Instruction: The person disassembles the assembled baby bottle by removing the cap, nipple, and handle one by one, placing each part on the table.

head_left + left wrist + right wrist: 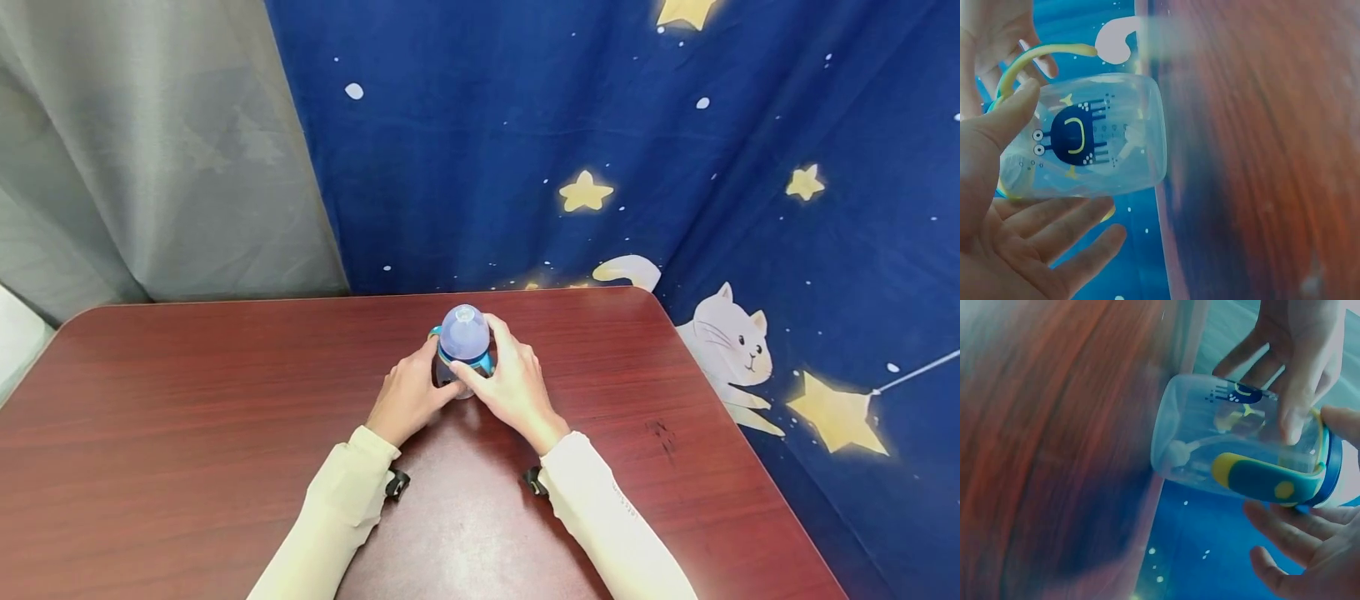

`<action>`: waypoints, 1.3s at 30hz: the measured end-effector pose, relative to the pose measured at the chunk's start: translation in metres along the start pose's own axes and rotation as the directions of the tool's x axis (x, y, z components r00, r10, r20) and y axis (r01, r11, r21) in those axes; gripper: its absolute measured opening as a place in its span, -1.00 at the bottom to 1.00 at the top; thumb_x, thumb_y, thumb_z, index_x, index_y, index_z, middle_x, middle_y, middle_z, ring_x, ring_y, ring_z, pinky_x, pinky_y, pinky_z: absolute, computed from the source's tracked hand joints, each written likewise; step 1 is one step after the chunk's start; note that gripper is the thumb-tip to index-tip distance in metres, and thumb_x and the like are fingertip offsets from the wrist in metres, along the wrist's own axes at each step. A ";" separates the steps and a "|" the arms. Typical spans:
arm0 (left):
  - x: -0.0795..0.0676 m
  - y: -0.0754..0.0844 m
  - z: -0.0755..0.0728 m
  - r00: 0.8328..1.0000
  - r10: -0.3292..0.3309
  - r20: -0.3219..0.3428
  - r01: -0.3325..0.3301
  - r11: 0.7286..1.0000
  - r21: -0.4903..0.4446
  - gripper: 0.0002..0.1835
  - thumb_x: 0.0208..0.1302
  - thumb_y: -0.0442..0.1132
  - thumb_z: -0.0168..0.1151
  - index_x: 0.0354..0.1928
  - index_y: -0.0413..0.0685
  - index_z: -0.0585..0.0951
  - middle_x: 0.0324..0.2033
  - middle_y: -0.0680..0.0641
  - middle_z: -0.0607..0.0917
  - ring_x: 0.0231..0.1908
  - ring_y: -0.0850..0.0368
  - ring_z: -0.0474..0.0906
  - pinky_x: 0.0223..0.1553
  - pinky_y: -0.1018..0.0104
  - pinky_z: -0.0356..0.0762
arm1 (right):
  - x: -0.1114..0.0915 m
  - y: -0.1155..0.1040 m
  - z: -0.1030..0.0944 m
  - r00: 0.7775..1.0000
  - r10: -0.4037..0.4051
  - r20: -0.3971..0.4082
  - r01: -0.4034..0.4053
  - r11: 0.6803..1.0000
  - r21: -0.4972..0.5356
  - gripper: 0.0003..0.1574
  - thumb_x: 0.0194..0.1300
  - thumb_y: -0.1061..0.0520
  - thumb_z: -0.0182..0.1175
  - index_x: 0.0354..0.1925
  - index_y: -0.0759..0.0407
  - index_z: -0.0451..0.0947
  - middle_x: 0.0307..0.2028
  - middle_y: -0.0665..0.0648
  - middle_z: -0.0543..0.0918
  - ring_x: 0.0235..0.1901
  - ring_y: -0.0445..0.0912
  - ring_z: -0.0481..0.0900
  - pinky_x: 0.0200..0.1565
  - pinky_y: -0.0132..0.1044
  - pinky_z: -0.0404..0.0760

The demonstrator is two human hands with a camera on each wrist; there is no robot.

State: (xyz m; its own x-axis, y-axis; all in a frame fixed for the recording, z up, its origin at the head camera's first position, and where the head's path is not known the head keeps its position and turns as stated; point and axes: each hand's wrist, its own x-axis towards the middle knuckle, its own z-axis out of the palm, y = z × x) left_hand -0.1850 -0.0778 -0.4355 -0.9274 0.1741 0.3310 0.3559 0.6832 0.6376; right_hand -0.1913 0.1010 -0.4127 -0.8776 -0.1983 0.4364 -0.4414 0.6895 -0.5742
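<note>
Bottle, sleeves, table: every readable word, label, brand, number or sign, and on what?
None legible in any view.
Right sleeve: lettering, too small to read.
Bottle: cartoon print; small marks beside it, too blurred to read.
Table: dark mark, cannot tell if text.

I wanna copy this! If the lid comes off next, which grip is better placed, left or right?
Probably the right grip: its thumb and fingers are up beside the domed lid. The left grip is lower, against the clear bottle, better for steadying.
</note>
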 end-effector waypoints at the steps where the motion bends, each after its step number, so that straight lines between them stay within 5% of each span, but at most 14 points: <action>1: 0.000 0.000 0.000 1.000 -0.007 -0.003 0.007 1.000 0.002 -0.25 0.10 0.04 0.50 0.27 -0.15 0.46 -0.04 -0.17 0.71 -0.15 -0.13 0.68 -0.17 -0.11 0.62 | -0.001 -0.001 0.001 1.000 -0.005 0.002 0.005 1.000 -0.007 -0.07 0.14 -0.29 0.41 0.36 -0.06 0.29 0.00 0.01 0.67 -0.12 -0.01 0.66 -0.12 -0.04 0.59; 7: -0.003 -0.003 -0.007 0.999 -0.026 0.039 0.027 1.000 -0.006 -0.21 0.15 0.08 0.47 0.32 -0.17 0.42 0.00 -0.16 0.69 -0.10 -0.09 0.67 -0.12 -0.08 0.62 | -0.004 -0.009 -0.003 0.999 -0.012 0.043 0.012 1.000 -0.003 -0.14 0.24 -0.32 0.30 0.36 -0.06 0.29 0.01 -0.01 0.65 -0.12 -0.04 0.65 -0.14 -0.06 0.59; 12: -0.003 -0.006 -0.017 0.999 0.018 0.049 -0.017 0.999 -0.027 -0.18 0.12 0.11 0.48 0.33 -0.14 0.42 0.01 -0.13 0.68 -0.07 -0.05 0.66 -0.09 -0.04 0.62 | -0.002 -0.009 -0.010 0.994 0.003 0.107 -0.008 0.999 0.045 -0.17 0.30 -0.37 0.20 0.39 -0.09 0.28 0.09 -0.05 0.61 0.02 -0.07 0.60 0.01 0.01 0.54; 18: -0.002 -0.006 -0.022 0.991 0.112 0.080 -0.106 0.992 -0.072 -0.19 0.13 0.06 0.49 0.34 -0.15 0.41 0.15 -0.15 0.60 0.06 -0.03 0.58 0.06 0.00 0.56 | 0.005 -0.005 -0.023 0.983 -0.127 0.135 0.098 0.974 0.206 -0.09 0.33 -0.13 0.28 0.51 -0.05 0.14 0.39 0.01 0.37 0.34 -0.11 0.36 0.33 0.04 0.33; 24: -0.003 -0.004 -0.025 0.981 0.175 0.079 -0.168 0.982 -0.090 -0.24 0.12 0.00 0.52 0.31 -0.12 0.44 0.00 -0.07 0.63 -0.05 0.05 0.57 -0.01 0.08 0.58 | 0.008 -0.004 -0.033 0.965 -0.245 0.096 0.203 0.925 0.322 -0.21 0.30 0.06 0.34 0.42 0.00 0.29 0.29 -0.01 0.49 0.26 -0.15 0.44 0.31 -0.04 0.36; 39: -0.001 -0.003 -0.027 0.979 0.197 0.053 -0.191 0.976 -0.104 -0.28 0.10 -0.05 0.53 0.27 -0.10 0.46 -0.04 -0.04 0.63 -0.08 0.08 0.57 -0.03 0.10 0.59 | 0.008 -0.007 -0.035 0.972 -0.234 0.005 0.220 0.921 0.321 -0.23 0.22 0.09 0.43 0.35 0.04 0.38 0.14 0.01 0.61 0.12 -0.12 0.56 0.23 -0.02 0.44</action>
State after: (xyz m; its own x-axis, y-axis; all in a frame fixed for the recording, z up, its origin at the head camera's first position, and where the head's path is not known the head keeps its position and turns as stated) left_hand -0.1816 -0.0994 -0.4190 -0.8438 0.3431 0.4127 0.5365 0.5599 0.6314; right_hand -0.1887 0.1185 -0.3806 -0.7510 -0.3576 0.5551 -0.6596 0.3678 -0.6555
